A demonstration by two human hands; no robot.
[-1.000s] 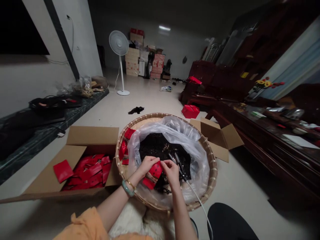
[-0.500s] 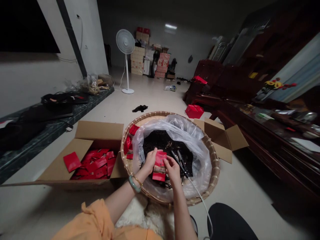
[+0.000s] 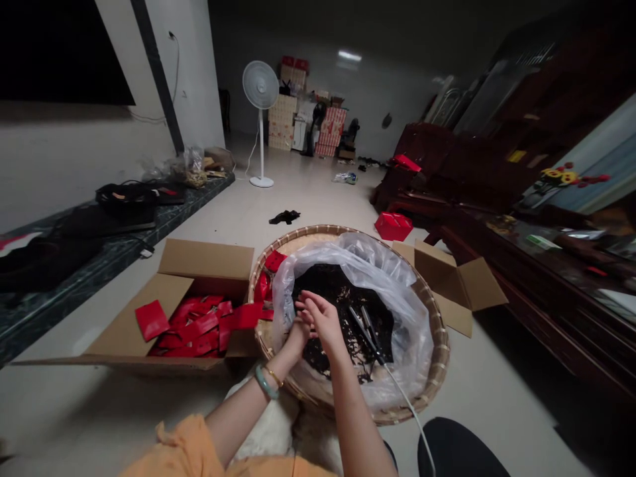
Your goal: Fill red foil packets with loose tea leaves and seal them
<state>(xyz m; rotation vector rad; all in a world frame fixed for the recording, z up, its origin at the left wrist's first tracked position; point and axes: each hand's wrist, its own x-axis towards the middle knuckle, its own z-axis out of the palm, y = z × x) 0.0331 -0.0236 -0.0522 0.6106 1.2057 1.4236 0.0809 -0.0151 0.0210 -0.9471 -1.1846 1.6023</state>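
Along the bottom edge of the frame, a loose orange garment [image 3: 183, 444] is covering the person's upper arm, and a pale green bangle [image 3: 265, 383] is circling the left wrist beside a thin gold bracelet [image 3: 275, 376]. Near the centre, the right hand [image 3: 322, 318] is crossing in front of the left, its fingers loosely bent and, as far as I'm seeing, gripping nothing. The left hand [image 3: 297, 334] is partly hiding behind it, so I cannot tell whether it is holding anything. Both are hovering over a round woven bamboo basket [image 3: 440, 331], where a clear plastic bag [image 3: 417, 324] is spreading around dark, shredded dry material [image 3: 322, 281]. A slim black-and-silver two-armed tool [image 3: 366, 331] is lying on that heap, its white cord [image 3: 406, 401] trailing toward the lower right. Left of the hands, a flat red packet [image 3: 247, 316] is showing between the basket's rim and a brown cardboard box [image 3: 207, 256]; whether it is resting or in mid-air, I cannot tell. More red packets [image 3: 199, 328] are filling that box, and another is lying on its left flap. Farther off, a glossy red carton [image 3: 393, 226] is sitting right of centre on the floor, and a white pedestal fan [image 3: 261, 85] is standing in the upper left.
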